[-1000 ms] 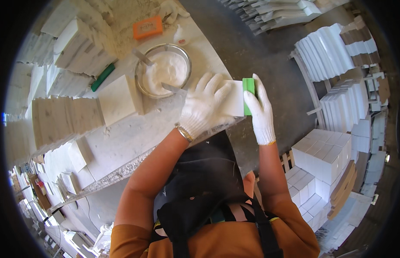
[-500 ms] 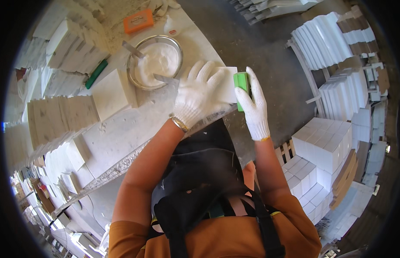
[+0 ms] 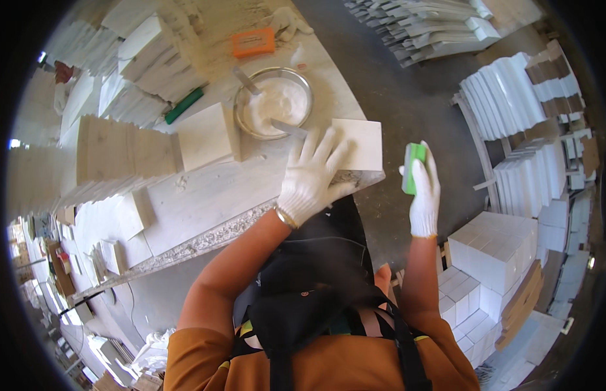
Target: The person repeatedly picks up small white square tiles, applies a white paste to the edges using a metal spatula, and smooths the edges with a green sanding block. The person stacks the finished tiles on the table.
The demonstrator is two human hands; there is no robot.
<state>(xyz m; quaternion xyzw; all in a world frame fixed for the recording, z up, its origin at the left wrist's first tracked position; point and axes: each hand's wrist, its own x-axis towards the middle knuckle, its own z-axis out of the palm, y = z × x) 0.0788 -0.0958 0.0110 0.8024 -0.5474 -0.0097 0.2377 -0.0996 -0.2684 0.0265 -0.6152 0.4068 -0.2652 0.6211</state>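
A white rectangular tile (image 3: 360, 144) lies at the bench's right corner. My left hand (image 3: 311, 174), in a white knit glove, is open with spread fingers, their tips over the tile's left edge; whether they press on it I cannot tell. My right hand (image 3: 425, 189), gloved too, is closed around a green sanding block (image 3: 412, 168), held over the floor to the right, apart from the tile. Behind my left hand stands a round metal bowl (image 3: 308, 91) of white paste. One putty knife (image 3: 246, 81) leans in it, and another metal blade (image 3: 288, 128) crosses its near rim.
Stacked tiles (image 3: 114, 153) and a single pale block (image 3: 205, 138) stand on the bench (image 3: 205, 189) at left. A green bar (image 3: 184, 105), an orange box (image 3: 253, 42) and a loose glove (image 3: 290, 25) lie farther back. White blocks (image 3: 490, 244) are piled on the right.
My right hand has moved right, away from the tile's edge, with the sanding block. My left hand has slid back toward the tile's left side, uncovering more of it. The view has shifted.
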